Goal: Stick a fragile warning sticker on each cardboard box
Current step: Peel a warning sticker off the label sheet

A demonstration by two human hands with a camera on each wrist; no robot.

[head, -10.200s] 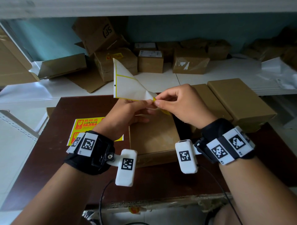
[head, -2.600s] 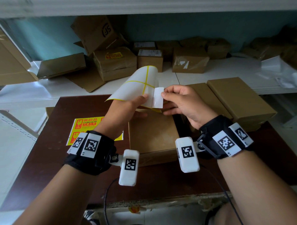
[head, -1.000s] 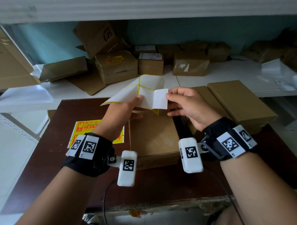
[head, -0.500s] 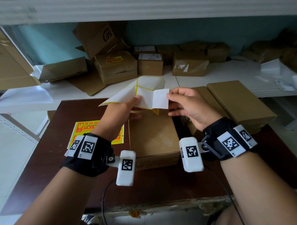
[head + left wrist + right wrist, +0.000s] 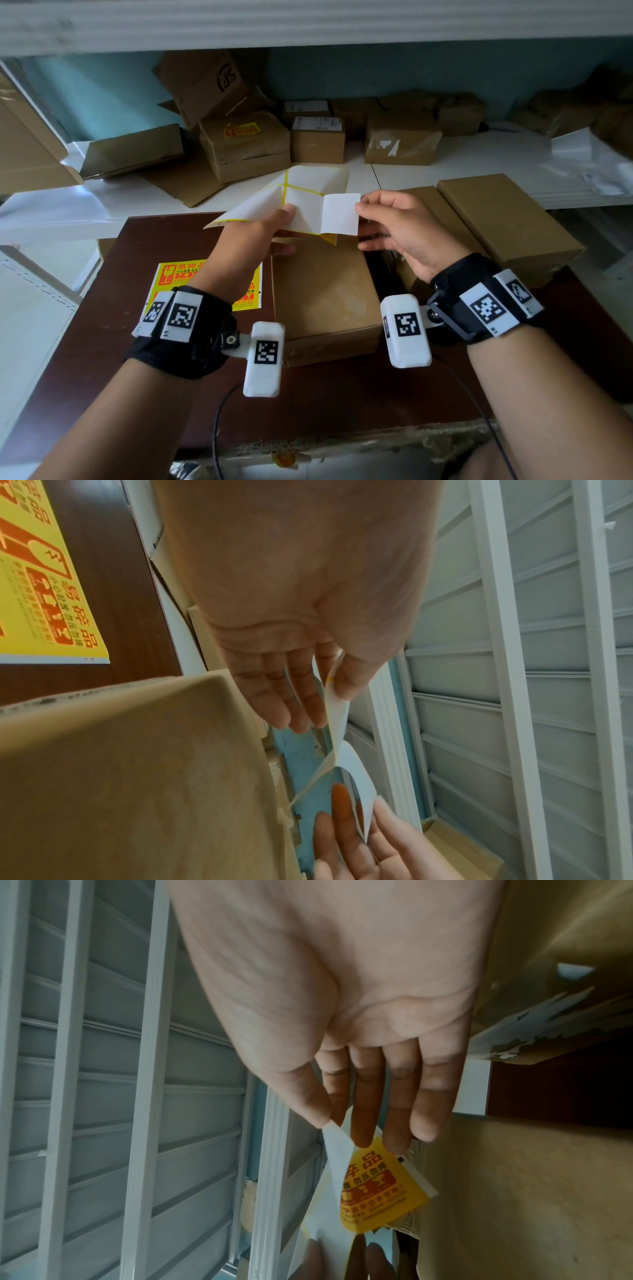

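Right hand (image 5: 407, 233) pinches the sticker (image 5: 340, 214) edge; left hand (image 5: 263, 233) grips the backing sheet (image 5: 301, 202). Versus a second ago the peeled flap is slightly wider, still attached. Both are held above the cardboard box (image 5: 322, 291), whose top is bare. Peel probably nearly done; placement next.

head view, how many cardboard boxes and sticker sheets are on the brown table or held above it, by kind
cardboard boxes: 3 (near box, half-hidden box, far-right box)
sticker sheets: 2 (flat sheet, held sheet)
total: 5
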